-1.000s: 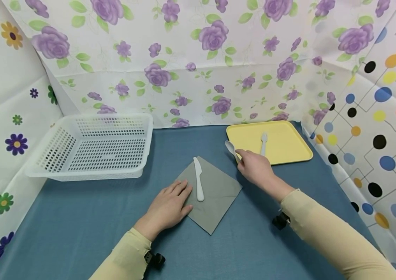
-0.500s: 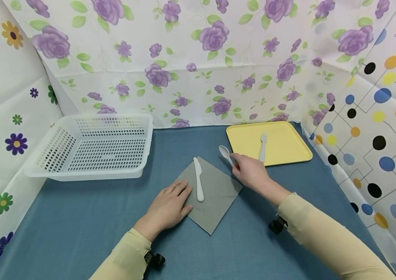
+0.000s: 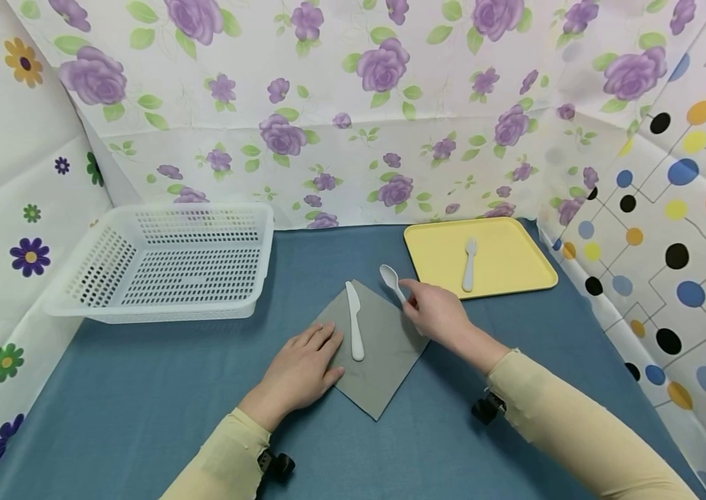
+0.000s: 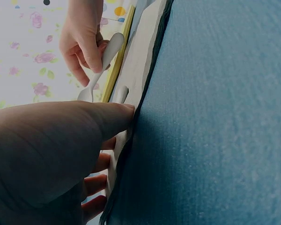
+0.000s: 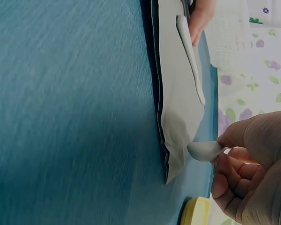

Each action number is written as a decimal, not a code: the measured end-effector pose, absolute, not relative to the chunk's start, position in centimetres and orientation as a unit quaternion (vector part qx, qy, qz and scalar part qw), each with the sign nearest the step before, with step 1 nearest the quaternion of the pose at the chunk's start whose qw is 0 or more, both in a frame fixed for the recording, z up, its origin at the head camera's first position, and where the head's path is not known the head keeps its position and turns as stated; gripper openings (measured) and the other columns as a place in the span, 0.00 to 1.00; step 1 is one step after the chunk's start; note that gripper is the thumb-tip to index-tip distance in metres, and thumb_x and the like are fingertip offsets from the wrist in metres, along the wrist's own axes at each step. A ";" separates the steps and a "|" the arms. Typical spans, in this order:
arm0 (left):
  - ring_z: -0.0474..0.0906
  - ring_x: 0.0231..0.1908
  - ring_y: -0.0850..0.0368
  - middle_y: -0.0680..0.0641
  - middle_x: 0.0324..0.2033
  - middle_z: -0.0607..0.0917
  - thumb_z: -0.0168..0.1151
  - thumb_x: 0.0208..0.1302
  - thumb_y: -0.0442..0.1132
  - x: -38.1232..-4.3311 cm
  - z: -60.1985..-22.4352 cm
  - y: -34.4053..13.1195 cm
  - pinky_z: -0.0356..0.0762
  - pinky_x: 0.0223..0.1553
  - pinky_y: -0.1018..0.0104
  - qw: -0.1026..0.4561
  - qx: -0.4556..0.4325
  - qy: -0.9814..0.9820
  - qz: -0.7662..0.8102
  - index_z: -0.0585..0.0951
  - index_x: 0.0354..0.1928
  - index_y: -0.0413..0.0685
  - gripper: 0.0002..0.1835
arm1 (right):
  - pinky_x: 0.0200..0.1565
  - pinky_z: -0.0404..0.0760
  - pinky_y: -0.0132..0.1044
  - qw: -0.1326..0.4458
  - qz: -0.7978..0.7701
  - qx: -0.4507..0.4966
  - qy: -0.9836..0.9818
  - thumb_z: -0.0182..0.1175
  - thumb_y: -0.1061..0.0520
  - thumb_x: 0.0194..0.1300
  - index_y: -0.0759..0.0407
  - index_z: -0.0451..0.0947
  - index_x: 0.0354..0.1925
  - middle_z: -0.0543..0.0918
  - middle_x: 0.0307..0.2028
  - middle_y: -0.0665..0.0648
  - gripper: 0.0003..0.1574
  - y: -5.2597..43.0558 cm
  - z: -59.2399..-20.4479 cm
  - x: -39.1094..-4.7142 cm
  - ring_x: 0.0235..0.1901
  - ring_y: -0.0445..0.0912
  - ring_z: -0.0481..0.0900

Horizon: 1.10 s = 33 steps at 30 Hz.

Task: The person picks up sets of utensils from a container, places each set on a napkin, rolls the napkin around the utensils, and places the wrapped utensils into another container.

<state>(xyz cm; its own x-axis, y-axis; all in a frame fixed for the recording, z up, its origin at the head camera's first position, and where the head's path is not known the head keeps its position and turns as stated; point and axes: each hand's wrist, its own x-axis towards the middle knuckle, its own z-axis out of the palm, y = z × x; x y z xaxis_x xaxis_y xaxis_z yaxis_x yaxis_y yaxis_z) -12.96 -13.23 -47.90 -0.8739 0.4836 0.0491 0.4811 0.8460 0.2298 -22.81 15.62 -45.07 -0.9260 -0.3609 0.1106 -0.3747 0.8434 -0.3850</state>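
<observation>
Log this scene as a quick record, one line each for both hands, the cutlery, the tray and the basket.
Left hand: resting on the gray cloth
Right hand: holding the spoon
Knife: lying on the gray cloth
Fork: lying on the yellow tray
Yellow tray: back right of the table
White basket: back left
</observation>
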 end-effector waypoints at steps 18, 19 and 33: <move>0.65 0.80 0.36 0.36 0.79 0.72 0.66 0.82 0.50 -12.8 -47.5 -13.1 0.68 0.77 0.37 0.013 0.245 0.963 0.111 0.74 0.80 0.41 0.34 | 0.26 0.82 0.36 0.022 0.218 0.213 -0.952 0.67 0.58 0.80 0.62 0.80 0.72 0.92 0.39 0.56 0.27 13.0 -45.9 -22.0 0.24 0.40 0.82; 0.65 0.80 0.36 0.36 0.79 0.72 0.67 0.82 0.50 -12.8 -47.5 -13.1 0.68 0.77 0.37 0.013 0.245 0.963 0.111 0.74 0.80 0.41 0.34 | 0.26 0.83 0.37 0.021 0.217 0.210 -0.953 0.67 0.58 0.80 0.62 0.80 0.72 0.92 0.39 0.55 0.27 12.8 -45.9 -22.0 0.25 0.40 0.83; 0.64 0.80 0.36 0.36 0.79 0.72 0.66 0.83 0.51 -12.9 -47.6 -13.1 0.67 0.77 0.37 0.015 0.245 0.963 0.113 0.73 0.81 0.41 0.34 | 0.29 0.85 0.39 -0.004 0.222 0.192 -0.956 0.69 0.57 0.80 0.62 0.80 0.72 0.91 0.38 0.55 0.28 11.5 -46.5 -21.8 0.27 0.42 0.85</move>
<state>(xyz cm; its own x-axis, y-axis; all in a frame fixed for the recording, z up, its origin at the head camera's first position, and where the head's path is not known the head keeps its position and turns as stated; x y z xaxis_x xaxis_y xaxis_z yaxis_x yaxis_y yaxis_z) -12.89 -13.11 -47.64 -0.8795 0.4751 0.0272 0.4685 0.8546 0.2241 -21.85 11.53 -46.54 -0.9263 -0.3689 0.0772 -0.3652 0.8279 -0.4258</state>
